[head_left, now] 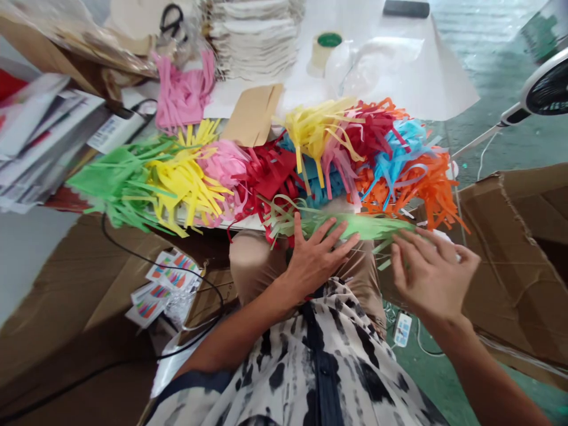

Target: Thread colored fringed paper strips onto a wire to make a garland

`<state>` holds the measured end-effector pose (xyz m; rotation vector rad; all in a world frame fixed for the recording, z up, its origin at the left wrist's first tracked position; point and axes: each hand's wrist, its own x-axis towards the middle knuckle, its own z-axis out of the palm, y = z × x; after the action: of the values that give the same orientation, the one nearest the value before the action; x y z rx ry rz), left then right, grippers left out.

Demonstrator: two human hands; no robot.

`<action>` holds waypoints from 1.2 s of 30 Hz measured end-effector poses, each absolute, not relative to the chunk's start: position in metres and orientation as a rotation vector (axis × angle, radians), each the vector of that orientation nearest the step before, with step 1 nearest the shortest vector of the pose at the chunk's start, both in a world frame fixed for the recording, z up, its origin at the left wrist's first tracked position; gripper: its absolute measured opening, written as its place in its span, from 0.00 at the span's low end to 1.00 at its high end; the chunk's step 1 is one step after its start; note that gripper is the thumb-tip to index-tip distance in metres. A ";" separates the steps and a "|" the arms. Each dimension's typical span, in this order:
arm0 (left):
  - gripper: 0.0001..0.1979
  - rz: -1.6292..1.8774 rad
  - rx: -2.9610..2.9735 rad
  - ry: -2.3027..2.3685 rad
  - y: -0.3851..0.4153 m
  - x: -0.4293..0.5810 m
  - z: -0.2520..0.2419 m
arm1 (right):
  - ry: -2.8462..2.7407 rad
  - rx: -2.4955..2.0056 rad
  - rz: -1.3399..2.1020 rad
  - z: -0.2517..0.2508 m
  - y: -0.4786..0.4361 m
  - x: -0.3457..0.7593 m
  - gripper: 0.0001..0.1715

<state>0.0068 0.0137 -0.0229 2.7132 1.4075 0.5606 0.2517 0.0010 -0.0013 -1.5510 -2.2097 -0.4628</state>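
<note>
Across my lap, at the table's front edge, lies a light green fringed tissue-paper tassel (pixel 370 225), its thin strips loose at the left end. My left hand (pixel 313 257) rests on it with fingers spread flat. At the tassel's right end, my right hand (pixel 432 275) touches the strips with bent fingers, the thumb apart from them; it is slightly blurred. Just beyond lies a row of fringed tissue tassels: green (pixel 119 180), yellow (pixel 189 180), pink (pixel 226 165), red (pixel 270 171), pale yellow (pixel 317 127), blue (pixel 402 145) and orange (pixel 430 183).
Behind the row are a folded pink tissue piece (pixel 184 94), brown paper (pixel 254 115), a tape roll (pixel 326 50), a stack of white tissue (pixel 252 41) and scissors (pixel 171 21). Cardboard boxes (pixel 523 248) flank me. A fan (pixel 548 86) stands right; a black cable (pixel 164 355) runs left.
</note>
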 end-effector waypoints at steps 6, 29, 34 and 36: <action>0.21 0.543 2.720 1.409 0.014 0.007 -0.022 | -2.333 -1.342 -0.392 0.004 -0.002 0.234 0.23; 0.04 1.318 2.511 1.926 0.021 -0.065 0.033 | -2.342 -1.420 -0.356 -0.006 0.002 0.226 0.17; 0.18 0.736 2.740 1.175 0.021 0.004 0.001 | -2.422 -1.442 -0.322 0.002 0.010 0.221 0.15; 0.28 0.588 2.705 1.221 0.027 0.015 -0.013 | -2.453 -1.471 -0.291 0.003 0.018 0.221 0.16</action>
<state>0.0147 0.0275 -0.0135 2.7050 1.2207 0.5884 0.2207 0.0179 0.0025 -1.4710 -2.4531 -0.2906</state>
